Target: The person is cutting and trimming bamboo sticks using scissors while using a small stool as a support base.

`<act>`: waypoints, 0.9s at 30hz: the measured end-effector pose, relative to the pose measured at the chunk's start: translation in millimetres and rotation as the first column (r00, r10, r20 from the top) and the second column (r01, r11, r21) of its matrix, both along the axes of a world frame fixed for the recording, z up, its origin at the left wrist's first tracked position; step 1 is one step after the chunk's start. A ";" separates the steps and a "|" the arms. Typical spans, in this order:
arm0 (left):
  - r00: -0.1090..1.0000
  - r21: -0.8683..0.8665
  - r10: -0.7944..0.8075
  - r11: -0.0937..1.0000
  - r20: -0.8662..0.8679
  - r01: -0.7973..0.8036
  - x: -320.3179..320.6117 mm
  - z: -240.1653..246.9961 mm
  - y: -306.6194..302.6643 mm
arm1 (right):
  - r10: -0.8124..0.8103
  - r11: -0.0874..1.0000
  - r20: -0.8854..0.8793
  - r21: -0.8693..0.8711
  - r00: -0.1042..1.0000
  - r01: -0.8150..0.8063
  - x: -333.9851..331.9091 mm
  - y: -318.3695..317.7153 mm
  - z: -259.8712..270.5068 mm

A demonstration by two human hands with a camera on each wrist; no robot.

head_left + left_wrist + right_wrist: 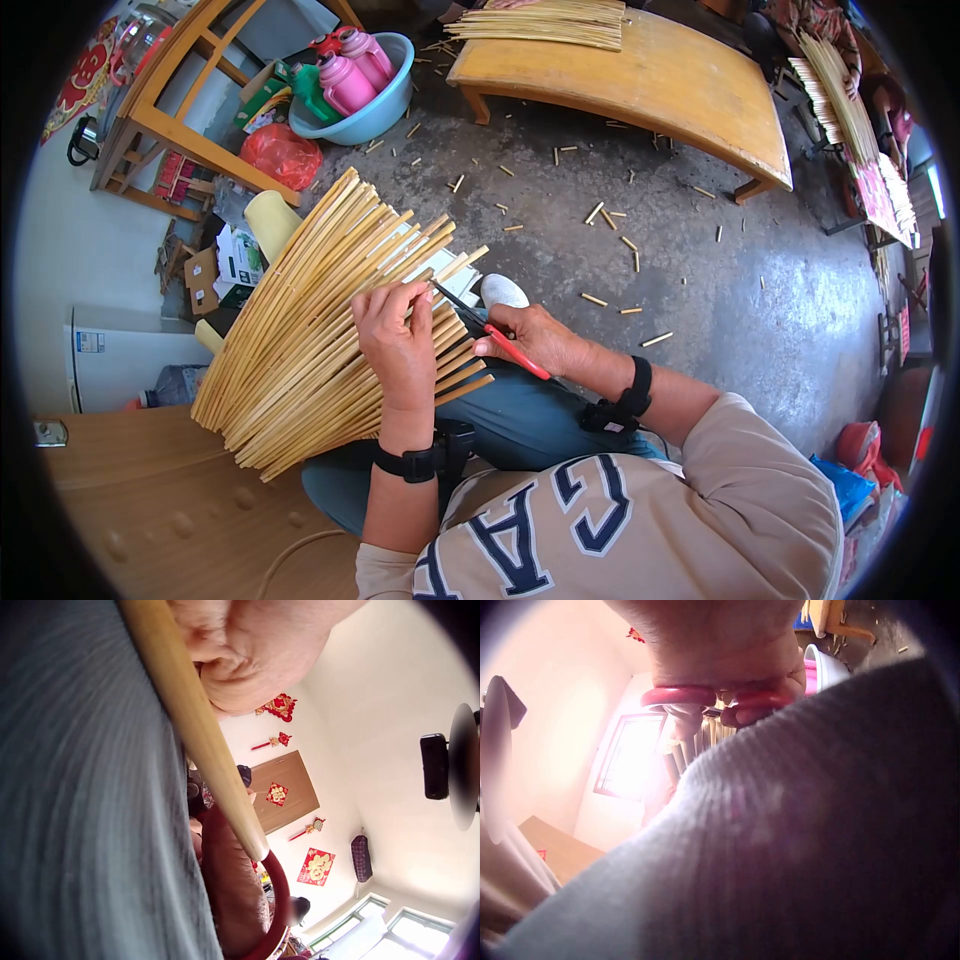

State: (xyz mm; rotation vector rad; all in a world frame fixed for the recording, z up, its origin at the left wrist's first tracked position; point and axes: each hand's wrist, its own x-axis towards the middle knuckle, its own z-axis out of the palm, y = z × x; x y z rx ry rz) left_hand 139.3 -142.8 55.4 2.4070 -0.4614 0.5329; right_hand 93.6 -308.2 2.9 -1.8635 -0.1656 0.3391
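A fanned-out mat of thin yellow sticks (300, 320) lies across the person's lap. Over its right-hand ends, the left hand (393, 335) bends its fingers and pinches at a stick end with thumb and fingertips; the exact spot is partly hidden by the fingers. Red-handled scissors (516, 352) are gripped by the right hand (540, 340), their dark blades pointing at the left fingertips. In the right wrist view, the red handle loops (676, 696) show beneath the hand. One stick (199, 727) crosses the left wrist view close to the left hand.
Cut stick pieces (594, 299) litter the grey floor. Ahead stands a low wooden table (680, 80) bearing more sticks (545, 25). A blue basin (395, 100) with pink flasks is at upper left, near a wooden frame (170, 110). At far right, another person handles sticks (840, 90).
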 end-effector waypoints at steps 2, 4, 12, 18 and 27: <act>1.000 -0.012 -0.002 1.000 -0.010 0.001 0.1 -0.4 0.2 | -0.037 0.998 -0.025 0.041 0.999 0.038 -0.8 3.5 -4.3; 0.999 0.018 -0.040 0.999 -0.009 0.040 -0.8 1.3 -0.7 | -0.074 0.994 -0.052 0.080 0.996 0.078 -1.2 3.0 -4.2; 1.000 -0.024 -0.012 1.000 0.007 0.012 -0.6 -4.3 1.6 | -0.061 0.998 -0.010 -0.020 0.998 0.061 -9.9 -30.5 -8.6; 1.000 -0.015 -0.002 1.000 0.004 0.002 -1.3 -6.0 2.9 | 0.061 0.985 -0.038 -0.157 0.997 -0.067 -11.4 -24.5 -10.9; 1.000 -0.064 0.020 0.998 0.003 -0.020 -2.4 -5.6 4.8 | 0.031 0.997 -0.073 -0.071 0.997 -0.036 0.8 -14.3 -5.6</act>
